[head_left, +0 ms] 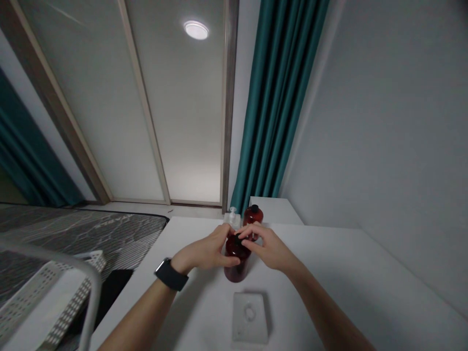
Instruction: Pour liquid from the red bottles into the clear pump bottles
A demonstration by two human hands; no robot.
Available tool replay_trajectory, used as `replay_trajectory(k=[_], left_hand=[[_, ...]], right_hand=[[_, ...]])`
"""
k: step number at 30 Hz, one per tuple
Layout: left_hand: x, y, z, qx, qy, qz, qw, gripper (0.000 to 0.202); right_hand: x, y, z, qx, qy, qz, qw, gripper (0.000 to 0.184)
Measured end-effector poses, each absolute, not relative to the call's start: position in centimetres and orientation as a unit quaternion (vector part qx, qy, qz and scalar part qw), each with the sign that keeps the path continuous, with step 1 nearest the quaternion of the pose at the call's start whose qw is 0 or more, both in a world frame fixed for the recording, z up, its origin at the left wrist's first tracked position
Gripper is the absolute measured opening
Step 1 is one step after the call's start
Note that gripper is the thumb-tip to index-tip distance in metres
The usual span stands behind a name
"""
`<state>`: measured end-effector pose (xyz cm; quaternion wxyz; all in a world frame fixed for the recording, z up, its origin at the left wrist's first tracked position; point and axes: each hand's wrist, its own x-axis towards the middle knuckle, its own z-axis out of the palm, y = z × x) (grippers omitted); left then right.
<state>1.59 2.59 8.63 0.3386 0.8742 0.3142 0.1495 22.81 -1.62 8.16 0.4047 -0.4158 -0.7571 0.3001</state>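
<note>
Near the far edge of the surface (329, 265), grasps red bottle (238, 251) with left hand (207, 249), pinches black cap (238, 239) with right hand (269, 247); looks capped, no telling how tightly.

Dark-red bottle (236, 274) (black cap (239, 239)).

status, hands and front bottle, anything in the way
Left hand around glossy, round-shouldered red bottle. Right hand at its black cap. Second red bottle close behind, not blocking.

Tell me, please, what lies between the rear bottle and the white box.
In the head view, the front bottle stands between the rear bottle and white box, with the left hand and right hand on it.
</note>
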Motion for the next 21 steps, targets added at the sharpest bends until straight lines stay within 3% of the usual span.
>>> replay_trajectory(k=[10, 21], left_hand=[[1.68, 2.44, 8.71, 0.87, 0.313, 0.161, 0.347, 0.046], [1.65, 2.59, 8.73, 0.867, 0.312, 0.157, 0.354, 0.047]], right_hand=[[21.91, -2.28, 7.75, -0.402, -0.79, 0.159, 0.434, 0.011], [22.48, -2.02, 8.39, -0.413, -0.778, 0.254, 0.399, 0.016]])
